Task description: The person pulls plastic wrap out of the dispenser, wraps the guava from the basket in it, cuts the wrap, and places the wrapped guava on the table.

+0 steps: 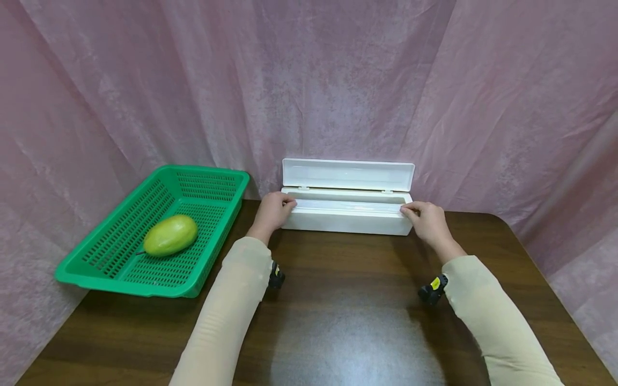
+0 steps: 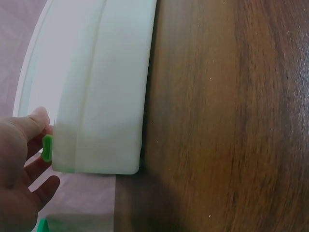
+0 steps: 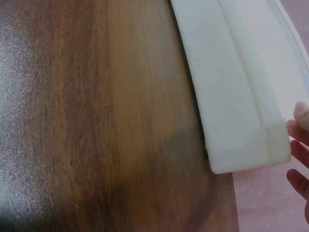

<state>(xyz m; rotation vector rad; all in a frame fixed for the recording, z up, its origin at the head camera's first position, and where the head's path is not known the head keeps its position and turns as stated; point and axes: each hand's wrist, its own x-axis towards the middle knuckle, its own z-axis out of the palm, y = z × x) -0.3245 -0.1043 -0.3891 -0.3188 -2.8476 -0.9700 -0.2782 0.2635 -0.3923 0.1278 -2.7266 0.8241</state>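
Note:
A long white cling film dispenser box stands at the back of the table with its lid raised. Clear, shiny cling film lies along its opening. At the box's left end my left hand pinches the film's edge between thumb and forefinger. My right hand pinches the edge likewise at the right end. The left wrist view shows a small green piece at the box end, beside the left fingers. In the right wrist view, the right fingertips are right at the box's end, and much of that hand is out of frame.
A green plastic basket stands on the left of the brown wooden table, holding one yellow-green fruit, mango-like in shape. A pink curtain hangs close behind the box. The table's right edge slopes away beyond my right arm.

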